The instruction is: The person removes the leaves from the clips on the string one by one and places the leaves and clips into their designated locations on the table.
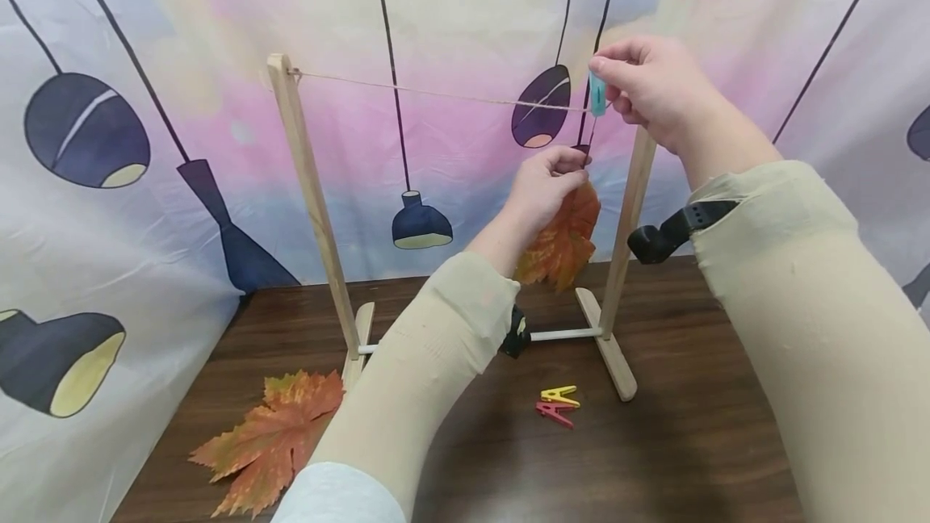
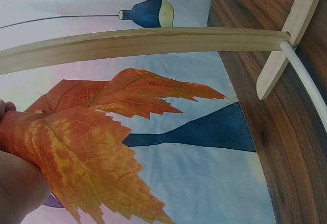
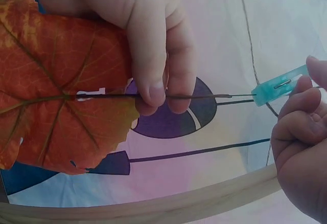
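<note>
An orange artificial maple leaf (image 1: 563, 236) hangs below my left hand (image 1: 545, 188), which pinches its dark stem (image 3: 199, 96) between thumb and fingers. Above it, my right hand (image 1: 661, 91) grips a teal clothespin (image 1: 597, 95) at the twine (image 1: 436, 93). In the right wrist view, the clothespin's tip meets the stem's thin end and lies over the twine. Whether it clamps both is hard to tell. The left wrist view shows the leaf's toothed lobes, with part of the left hand at the edge.
Wooden posts (image 1: 312, 208) hold the twine, joined low by a white rod (image 1: 567, 335). On the brown table (image 1: 654, 442) lie a yellow clothespin (image 1: 558, 395), a red clothespin (image 1: 555, 413) and a second maple leaf (image 1: 279, 434). A lamp-printed cloth (image 1: 465, 23) hangs behind.
</note>
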### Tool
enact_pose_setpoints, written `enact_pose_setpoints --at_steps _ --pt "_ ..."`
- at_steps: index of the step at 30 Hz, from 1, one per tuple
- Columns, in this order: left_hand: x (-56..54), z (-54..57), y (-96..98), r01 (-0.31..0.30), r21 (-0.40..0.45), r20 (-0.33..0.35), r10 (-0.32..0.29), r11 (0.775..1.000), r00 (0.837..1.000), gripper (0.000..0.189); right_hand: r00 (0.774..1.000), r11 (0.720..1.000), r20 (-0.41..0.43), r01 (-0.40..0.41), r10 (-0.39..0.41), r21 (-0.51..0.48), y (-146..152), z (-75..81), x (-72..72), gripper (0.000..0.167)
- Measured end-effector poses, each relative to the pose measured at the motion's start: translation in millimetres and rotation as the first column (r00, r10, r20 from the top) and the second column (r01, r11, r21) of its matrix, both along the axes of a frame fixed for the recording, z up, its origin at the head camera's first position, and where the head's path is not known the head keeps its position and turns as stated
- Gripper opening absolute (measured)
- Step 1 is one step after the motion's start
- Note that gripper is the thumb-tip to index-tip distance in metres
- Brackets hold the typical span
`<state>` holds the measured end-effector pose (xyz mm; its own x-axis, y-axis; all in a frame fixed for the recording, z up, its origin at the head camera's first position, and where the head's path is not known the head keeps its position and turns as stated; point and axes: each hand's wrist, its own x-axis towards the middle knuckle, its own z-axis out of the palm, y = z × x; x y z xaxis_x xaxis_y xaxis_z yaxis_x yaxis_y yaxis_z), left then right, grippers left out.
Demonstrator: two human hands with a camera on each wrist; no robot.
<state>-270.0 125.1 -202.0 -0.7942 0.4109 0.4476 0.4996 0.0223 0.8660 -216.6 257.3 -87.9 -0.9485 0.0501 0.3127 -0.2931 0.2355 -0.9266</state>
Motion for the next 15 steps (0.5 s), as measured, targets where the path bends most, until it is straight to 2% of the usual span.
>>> enact_pose_setpoints --at_steps 3,10,15 --pt "0.1 -1.5 0.4 -0.005 0.015 -0.006 0.005 1.000 1.000 0.019 1.000 1.000 -0.007 -0.010 0.011 0.005 1.7 -1.4 -0.8 0.027" --pt "0.4 0.0 -0.4 0.006 -0.064 0.005 -0.006 0.998 1.000 0.021 0.999 0.999 -0.017 -0.033 0.033 0.022 4.1 -2.5 -2.7 0.022" --pt "2.1 1.4 0.7 0.021 -0.052 0.033 -0.019 0.998 0.999 0.021 0.999 0.998 -0.027 -0.027 0.028 0.048 8.0 -2.1 -1.9 0.018"
